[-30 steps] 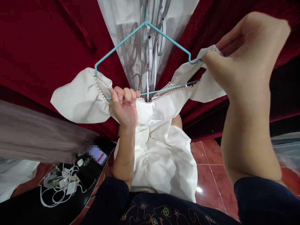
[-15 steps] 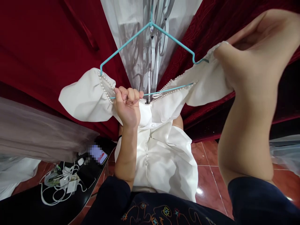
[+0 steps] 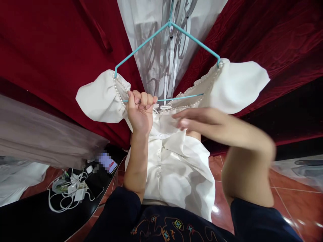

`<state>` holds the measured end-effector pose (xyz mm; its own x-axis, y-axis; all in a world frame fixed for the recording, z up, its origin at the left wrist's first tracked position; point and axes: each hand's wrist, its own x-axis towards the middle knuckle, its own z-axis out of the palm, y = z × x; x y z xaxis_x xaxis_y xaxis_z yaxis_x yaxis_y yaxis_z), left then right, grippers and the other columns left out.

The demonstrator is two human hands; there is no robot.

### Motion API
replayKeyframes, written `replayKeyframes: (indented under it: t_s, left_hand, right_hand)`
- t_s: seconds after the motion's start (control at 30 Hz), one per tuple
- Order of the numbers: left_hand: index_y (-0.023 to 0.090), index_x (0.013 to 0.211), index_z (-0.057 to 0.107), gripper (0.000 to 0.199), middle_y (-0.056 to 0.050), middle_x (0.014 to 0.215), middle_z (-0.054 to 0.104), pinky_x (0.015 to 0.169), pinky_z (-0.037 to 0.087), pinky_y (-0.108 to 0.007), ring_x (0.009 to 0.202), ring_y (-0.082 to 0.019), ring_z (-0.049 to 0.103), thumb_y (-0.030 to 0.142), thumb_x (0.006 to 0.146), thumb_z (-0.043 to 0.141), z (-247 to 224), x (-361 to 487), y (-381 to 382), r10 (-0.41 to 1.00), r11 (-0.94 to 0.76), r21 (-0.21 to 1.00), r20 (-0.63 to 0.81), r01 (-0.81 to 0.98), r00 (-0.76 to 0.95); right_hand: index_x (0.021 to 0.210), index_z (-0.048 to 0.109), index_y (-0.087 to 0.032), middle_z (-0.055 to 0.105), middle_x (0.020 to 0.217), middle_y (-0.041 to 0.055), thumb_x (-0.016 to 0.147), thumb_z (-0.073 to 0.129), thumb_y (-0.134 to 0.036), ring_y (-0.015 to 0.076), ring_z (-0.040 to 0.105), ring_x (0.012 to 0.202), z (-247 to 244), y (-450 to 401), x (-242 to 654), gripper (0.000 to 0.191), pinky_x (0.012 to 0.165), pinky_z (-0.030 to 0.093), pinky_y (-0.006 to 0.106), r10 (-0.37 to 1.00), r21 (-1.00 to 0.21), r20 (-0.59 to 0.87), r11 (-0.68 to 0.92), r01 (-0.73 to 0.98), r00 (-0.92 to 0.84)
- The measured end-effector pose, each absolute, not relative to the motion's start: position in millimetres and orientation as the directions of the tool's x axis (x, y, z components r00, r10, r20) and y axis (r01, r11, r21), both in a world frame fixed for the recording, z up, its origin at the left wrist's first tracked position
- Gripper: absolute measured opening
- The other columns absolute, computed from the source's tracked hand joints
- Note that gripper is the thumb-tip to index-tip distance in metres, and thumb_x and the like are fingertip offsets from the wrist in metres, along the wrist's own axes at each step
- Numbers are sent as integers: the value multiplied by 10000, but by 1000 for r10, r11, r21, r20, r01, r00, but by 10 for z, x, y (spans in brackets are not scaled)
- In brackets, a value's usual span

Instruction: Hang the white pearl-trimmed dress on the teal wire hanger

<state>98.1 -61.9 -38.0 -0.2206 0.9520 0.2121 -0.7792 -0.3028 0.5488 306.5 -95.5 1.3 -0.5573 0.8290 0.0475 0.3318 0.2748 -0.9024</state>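
A white dress [image 3: 176, 174] with puffed sleeves, a pearl-trimmed neckline and a row of buttons hangs on a light-blue hanger [image 3: 194, 39]. Both sleeves sit at the hanger's ends. My left hand [image 3: 141, 111] is closed round the hanger's lower bar and the neckline edge, left of the middle. Over the right side of the bodice is my right hand [image 3: 199, 122], blurred by motion, its fingers pointing left; whether it touches the fabric cannot be made out.
Red curtains [image 3: 63, 40] flank white drapery and metal scrollwork behind the hanger. At the lower left a black table [image 3: 30, 215] bears a lit phone [image 3: 108, 163], white cables [image 3: 60, 201] and a plastic bag. Red floor tiles [image 3: 290, 201] show at the lower right.
My right hand has let go of the right sleeve and moved left and down to the bodice. That sleeve now sits on the hanger's right end. My left hand keeps its grip.
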Motion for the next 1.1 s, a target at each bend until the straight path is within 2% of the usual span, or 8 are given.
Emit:
replayKeyframes:
  t_s: [0.17,0.37,0.57,0.7,0.83,0.9,1.0,1.1]
  left_hand:
    - [204,677,317,483,56,567,211,745,527,-241,520,-97,396,321,1138,230,-398,1015,-617,952,-292,540,244,-789,-185]
    - [206,701,382,473,47,577,320,898,568,-286,578,-97,515,326,1135,235,-472,1064,-635,937,-329,580,297,-745,-183]
    - [245,1166,662,349,-67,1257,718,1162,492,-443,1263,-255,672,544,1018,562,-679,963,-836,940,-313,835,339,-454,-24]
    - [223,1229,731,342,-83,1053,785,1034,583,-428,1064,-254,751,465,1015,618,-586,792,-1190,963,-200,976,211,-85,165]
    - [239,1018,781,96,-22,992,728,1018,586,-387,1016,-196,694,217,945,722,-298,633,-1311,627,-704,675,737,221,-254]
    - [237,1166,745,323,-40,1192,672,1196,470,-460,1244,-236,593,215,853,822,-180,534,-1203,420,-731,502,865,461,-276]
    - [202,1325,673,503,-72,1395,600,1358,204,-459,1478,-272,405,180,844,818,-90,360,-949,578,-546,547,794,635,-187]
    - [242,1142,744,293,-60,1286,694,1321,294,-494,1485,-313,465,92,919,629,-70,185,-734,725,-514,744,643,427,-246]
  right_hand:
    - [1260,679,-244,685,1344,56,891,698,-553,205,665,1237,-442,-664,2583,481,1148,531,414,890,-930,88,-88,-357,-447]
    - [647,504,-231,569,687,-17,872,705,-564,138,654,832,-608,-427,2241,450,999,610,359,958,-395,234,-62,-917,-165]
    - [617,342,-218,383,602,-30,894,707,-512,101,428,605,-687,-392,2215,544,766,616,275,965,-281,250,-10,-960,-84]
    - [622,313,-213,364,612,-27,943,657,-450,104,429,617,-697,-412,2224,527,768,615,271,961,-287,267,2,-958,-78]
    - [628,311,-213,342,619,-31,941,662,-418,101,417,616,-706,-399,2194,513,775,617,265,952,-284,300,25,-959,-64]
    - [630,323,-217,327,626,-30,916,689,-427,106,405,616,-703,-405,2180,510,789,623,279,952,-337,303,75,-938,-33]
    - [622,310,-225,297,639,-21,862,722,-502,122,387,623,-686,-430,2176,551,850,630,335,957,-488,290,161,-858,14]
    - [617,269,-228,273,648,-11,832,695,-600,141,377,636,-665,-446,2190,605,926,619,403,959,-626,277,223,-747,54]
